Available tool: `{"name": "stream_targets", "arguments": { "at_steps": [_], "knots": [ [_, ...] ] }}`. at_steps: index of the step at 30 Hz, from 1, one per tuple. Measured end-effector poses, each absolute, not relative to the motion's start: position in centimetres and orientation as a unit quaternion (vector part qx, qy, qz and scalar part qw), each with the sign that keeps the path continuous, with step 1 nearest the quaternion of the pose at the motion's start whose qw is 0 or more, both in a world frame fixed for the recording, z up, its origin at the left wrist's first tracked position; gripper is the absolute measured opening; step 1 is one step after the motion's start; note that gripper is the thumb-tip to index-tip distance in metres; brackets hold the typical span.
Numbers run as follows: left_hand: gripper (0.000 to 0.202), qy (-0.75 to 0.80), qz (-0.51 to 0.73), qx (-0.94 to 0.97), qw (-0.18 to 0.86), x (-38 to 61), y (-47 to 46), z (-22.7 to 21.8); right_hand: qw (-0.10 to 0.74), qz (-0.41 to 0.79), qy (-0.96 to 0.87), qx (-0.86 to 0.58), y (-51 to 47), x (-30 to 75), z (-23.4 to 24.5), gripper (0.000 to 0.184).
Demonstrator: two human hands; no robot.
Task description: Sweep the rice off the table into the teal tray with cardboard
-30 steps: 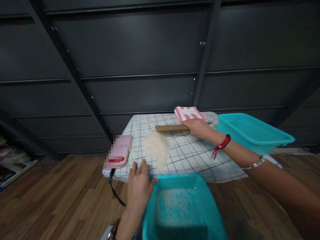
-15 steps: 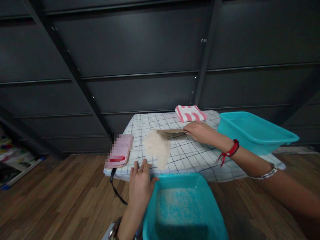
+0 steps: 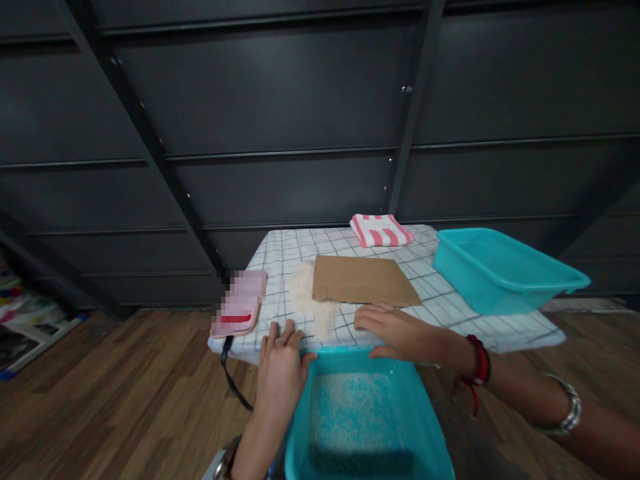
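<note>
A flat piece of brown cardboard (image 3: 365,280) lies on the checked cloth, covering part of a pale heap of rice-like grains (image 3: 301,288). My right hand (image 3: 395,330) is just in front of the cardboard, empty, its fingers stretched out and its thumb by the rim of the near turquoise tub (image 3: 437,427). Grains are scattered over that tub's bottom. My left hand (image 3: 281,363) rests with spread fingers on the cloth's front edge, its thumb at the tub's left back corner.
The checked cloth (image 3: 290,247) covers a small table. A folded pink-and-white striped cloth (image 3: 383,231) lies at the back. Another turquoise tub (image 3: 480,280) stands on the right. A pink phone-like object (image 3: 243,303) sits at the left edge. Behind is a dark panelled wall (image 3: 280,93).
My right hand has let go of the cardboard and drawn back toward the near tub. The cardboard, edge-on before, now lies flat over part of the grains. My left hand stays put.
</note>
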State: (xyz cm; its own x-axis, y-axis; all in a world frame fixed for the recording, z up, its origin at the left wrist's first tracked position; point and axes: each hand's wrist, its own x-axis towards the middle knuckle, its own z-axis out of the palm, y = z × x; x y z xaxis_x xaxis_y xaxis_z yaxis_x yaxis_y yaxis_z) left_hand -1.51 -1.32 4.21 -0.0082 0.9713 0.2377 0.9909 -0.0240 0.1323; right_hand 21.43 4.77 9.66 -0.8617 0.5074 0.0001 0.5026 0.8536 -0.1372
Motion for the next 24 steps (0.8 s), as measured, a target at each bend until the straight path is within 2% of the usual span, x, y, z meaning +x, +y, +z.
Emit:
{"name": "stream_targets", "arguments": {
  "at_steps": [3, 11, 18, 24],
  "knots": [
    [0.028, -0.684, -0.166, -0.708, 0.057, -1.9, -1.2, 3.6, 0.017, 0.055, -0.963, -0.264, 4.3, 21.2, 9.1, 0.025],
    [0.018, -0.573, -0.301, -0.762, 0.032, -2.1, -0.9, 3.5, 0.037, 0.126, -0.951, -0.278, 4.3, 20.7, 8.2, 0.015],
    [0.020, -0.578, -0.242, -0.779, -0.004, -1.5, -1.1, 4.7, 0.090, 0.178, -0.945, -0.259, 4.3, 20.9, 7.6, 0.018],
    [0.016, -0.628, -0.189, -0.755, 0.002, -1.3, -1.7, 5.1, 0.123, 0.160, -0.942, -0.268, 2.6, 21.2, 7.8, 0.024]
  ]
}}
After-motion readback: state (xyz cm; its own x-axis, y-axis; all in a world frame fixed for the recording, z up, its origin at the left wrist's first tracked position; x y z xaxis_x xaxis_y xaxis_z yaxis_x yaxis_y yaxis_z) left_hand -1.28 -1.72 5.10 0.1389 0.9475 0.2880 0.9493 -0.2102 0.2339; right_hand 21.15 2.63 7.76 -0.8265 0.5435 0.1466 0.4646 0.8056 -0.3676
